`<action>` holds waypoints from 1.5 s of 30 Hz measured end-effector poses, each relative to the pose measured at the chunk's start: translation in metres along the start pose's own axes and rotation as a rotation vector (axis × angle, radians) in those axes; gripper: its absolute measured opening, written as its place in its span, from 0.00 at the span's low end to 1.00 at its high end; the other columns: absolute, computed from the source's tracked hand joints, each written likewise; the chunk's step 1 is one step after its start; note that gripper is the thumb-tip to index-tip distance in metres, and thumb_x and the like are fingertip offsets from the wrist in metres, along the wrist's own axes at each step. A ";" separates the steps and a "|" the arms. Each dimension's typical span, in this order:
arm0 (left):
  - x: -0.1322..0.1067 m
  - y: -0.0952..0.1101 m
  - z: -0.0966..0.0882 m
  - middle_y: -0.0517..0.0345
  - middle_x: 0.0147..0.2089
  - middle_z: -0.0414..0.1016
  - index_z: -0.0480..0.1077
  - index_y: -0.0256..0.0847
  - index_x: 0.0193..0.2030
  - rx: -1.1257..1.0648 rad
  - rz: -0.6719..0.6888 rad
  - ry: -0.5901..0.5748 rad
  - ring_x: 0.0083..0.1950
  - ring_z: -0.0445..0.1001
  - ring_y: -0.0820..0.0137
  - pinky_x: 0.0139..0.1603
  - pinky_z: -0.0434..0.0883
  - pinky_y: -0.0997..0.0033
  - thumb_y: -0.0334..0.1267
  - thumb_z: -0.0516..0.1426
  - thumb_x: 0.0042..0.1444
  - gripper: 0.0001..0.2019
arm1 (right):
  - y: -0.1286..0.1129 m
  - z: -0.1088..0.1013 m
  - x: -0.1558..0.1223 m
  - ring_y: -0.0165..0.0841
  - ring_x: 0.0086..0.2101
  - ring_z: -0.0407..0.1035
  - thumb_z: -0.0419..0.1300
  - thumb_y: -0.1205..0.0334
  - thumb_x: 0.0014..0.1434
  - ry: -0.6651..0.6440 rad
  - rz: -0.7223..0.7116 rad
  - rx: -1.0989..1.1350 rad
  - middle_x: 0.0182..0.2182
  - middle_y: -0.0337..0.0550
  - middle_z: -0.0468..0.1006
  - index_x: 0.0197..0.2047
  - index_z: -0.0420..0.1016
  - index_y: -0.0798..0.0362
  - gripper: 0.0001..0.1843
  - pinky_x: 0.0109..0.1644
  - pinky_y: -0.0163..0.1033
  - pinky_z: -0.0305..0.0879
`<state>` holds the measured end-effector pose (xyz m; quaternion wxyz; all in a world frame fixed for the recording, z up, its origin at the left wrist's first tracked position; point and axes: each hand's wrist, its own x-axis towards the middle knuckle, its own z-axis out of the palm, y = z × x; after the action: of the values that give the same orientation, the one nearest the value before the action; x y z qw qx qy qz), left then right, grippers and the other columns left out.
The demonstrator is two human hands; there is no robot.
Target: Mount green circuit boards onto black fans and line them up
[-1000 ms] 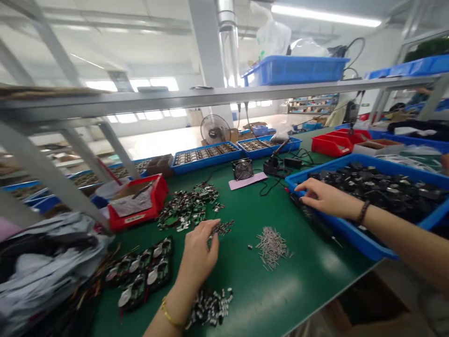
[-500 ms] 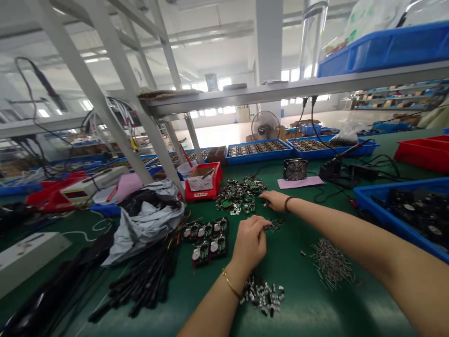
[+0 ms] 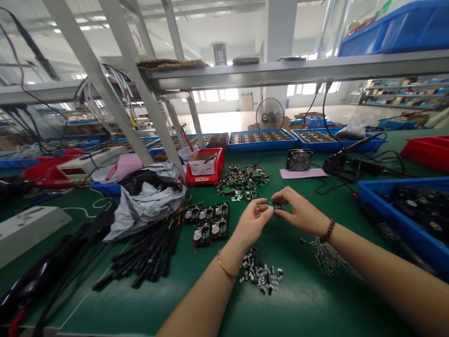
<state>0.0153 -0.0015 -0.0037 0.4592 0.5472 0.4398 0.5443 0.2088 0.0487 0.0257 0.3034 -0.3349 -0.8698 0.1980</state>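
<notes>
My right hand (image 3: 298, 209) has its thumb and fingers closed round a small dark circuit board (image 3: 278, 205), partly hidden by the fingertips. My left hand (image 3: 253, 219) meets it from the left, thumb and forefinger pinched together at the board's edge; what they grip is too small to make out. Just beyond the hands lies a heap of small green circuit boards (image 3: 242, 181). Nearer me, by my left wrist, is a pile of small shiny metal parts (image 3: 263, 276). Thin metal pins (image 3: 328, 255) lie heaped beside my right forearm. Several black modules (image 3: 206, 222) sit left of my left hand.
Black cables (image 3: 150, 257) and a grey plastic bag (image 3: 147, 206) lie at left. A red bin (image 3: 205, 168) stands behind the modules. A small fan (image 3: 299, 160) rests on pink paper. At right is a blue crate (image 3: 372, 192) of black parts. A shelf (image 3: 245, 75) crosses overhead.
My right hand has drawn back from the heap of circuit boards towards me, now with a board in its fingers. My left hand has come together with it. The camera view has tilted down.
</notes>
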 end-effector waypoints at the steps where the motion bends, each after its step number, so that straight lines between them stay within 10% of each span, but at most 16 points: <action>1: -0.003 0.002 0.003 0.52 0.42 0.78 0.73 0.37 0.51 -0.029 -0.009 -0.041 0.45 0.78 0.66 0.49 0.74 0.67 0.40 0.65 0.58 0.16 | -0.009 0.001 -0.012 0.38 0.44 0.71 0.62 0.64 0.66 0.013 -0.006 0.042 0.46 0.47 0.71 0.52 0.72 0.52 0.12 0.50 0.46 0.73; 21: -0.022 0.013 0.008 0.49 0.51 0.78 0.62 0.41 0.67 -0.140 -0.161 -0.374 0.45 0.77 0.69 0.47 0.71 0.69 0.34 0.69 0.53 0.36 | -0.011 -0.003 -0.043 0.39 0.40 0.74 0.59 0.54 0.65 0.119 0.106 0.425 0.39 0.45 0.76 0.48 0.69 0.50 0.11 0.44 0.44 0.76; 27: -0.009 0.013 0.005 0.57 0.32 0.80 0.70 0.37 0.61 -0.218 -0.221 -0.229 0.33 0.80 0.70 0.37 0.72 0.73 0.43 0.71 0.53 0.30 | -0.017 -0.004 -0.049 0.41 0.44 0.71 0.62 0.55 0.62 0.083 0.108 0.270 0.50 0.49 0.73 0.57 0.67 0.50 0.21 0.51 0.49 0.73; 33: 0.004 0.014 -0.011 0.59 0.32 0.80 0.74 0.38 0.55 -0.211 -0.172 0.103 0.35 0.81 0.72 0.34 0.71 0.79 0.36 0.66 0.59 0.18 | -0.024 -0.002 -0.062 0.39 0.37 0.73 0.63 0.65 0.63 -0.486 0.027 -0.095 0.39 0.42 0.77 0.44 0.72 0.49 0.06 0.41 0.42 0.68; 45: 0.006 0.019 -0.012 0.61 0.32 0.76 0.73 0.38 0.55 -0.192 -0.106 0.251 0.37 0.82 0.71 0.32 0.71 0.80 0.35 0.62 0.63 0.15 | 0.007 0.031 -0.037 0.45 0.51 0.71 0.55 0.70 0.70 -0.295 0.154 -0.263 0.51 0.54 0.70 0.67 0.68 0.55 0.24 0.60 0.50 0.67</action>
<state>0.0031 0.0008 0.0156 0.4788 0.4048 0.4679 0.6229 0.2129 0.0233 -0.0157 0.1104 -0.4047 -0.8949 0.1523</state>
